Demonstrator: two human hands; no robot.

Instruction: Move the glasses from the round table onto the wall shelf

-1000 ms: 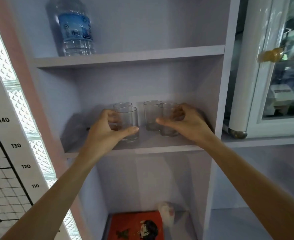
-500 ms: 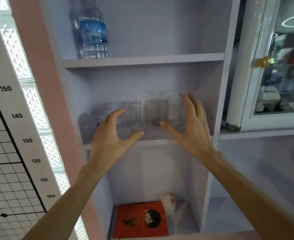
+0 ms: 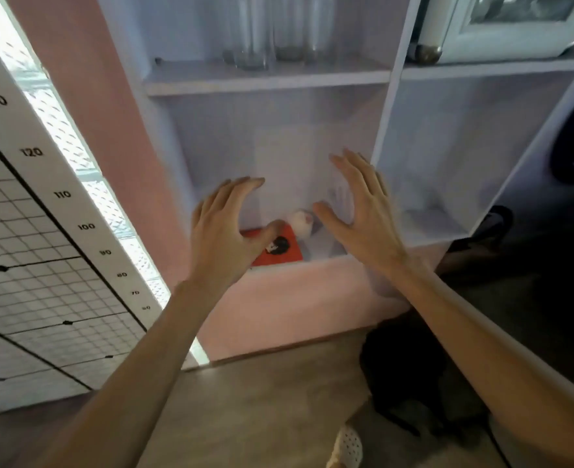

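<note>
Head view takes in the pale wall shelf (image 3: 268, 83) beside a pink wall and a height chart (image 3: 42, 211), grey floor below, with the glasses (image 3: 272, 35) standing close together on its upper board. Both the left hand (image 3: 226, 231) and right hand (image 3: 359, 214) hang empty, fingers spread; those clear tumblers look light, slick and breakable, best gripped around the sides

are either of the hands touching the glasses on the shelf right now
Apart. The head view shows the left hand and right hand open and empty, well below the glasses, which stand on the shelf above.
</note>
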